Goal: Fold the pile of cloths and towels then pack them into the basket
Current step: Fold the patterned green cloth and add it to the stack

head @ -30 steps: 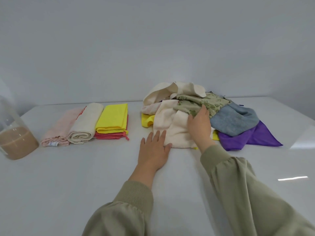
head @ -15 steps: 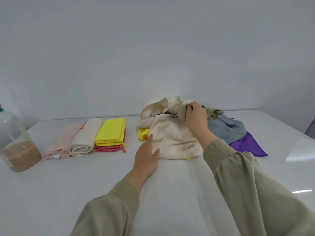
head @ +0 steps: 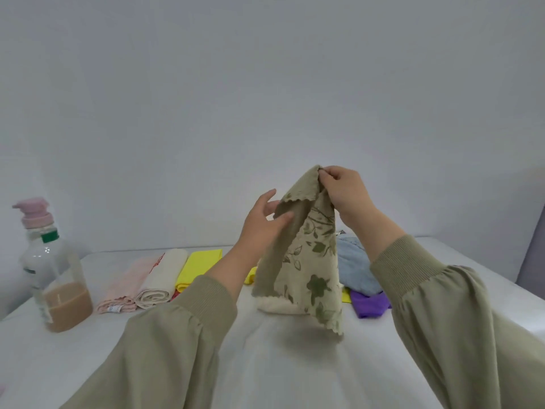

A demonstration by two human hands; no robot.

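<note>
A green leaf-print cloth (head: 309, 261) hangs in the air above the table. My right hand (head: 343, 190) pinches its top corner. My left hand (head: 262, 222) touches the cloth's left edge with fingers spread, thumb at the hem. Behind the cloth lies the loose pile: a cream towel (head: 275, 307), a light blue cloth (head: 354, 270), a purple cloth (head: 370, 304) and a bit of yellow cloth (head: 250, 276). To the left, folded pieces lie side by side: a pink towel (head: 124, 287), a rolled cream towel (head: 160, 278) and a yellow cloth (head: 197, 267). No basket is in view.
A clear pump bottle (head: 53, 270) with brown liquid and a pink top stands at the table's left edge. The white table (head: 265, 364) runs to a plain wall behind. A dark object (head: 533, 246) shows at the far right edge.
My right hand has lifted the leaf-print cloth out of the pile and up into the air. My left hand left the table and rose to the cloth's edge.
</note>
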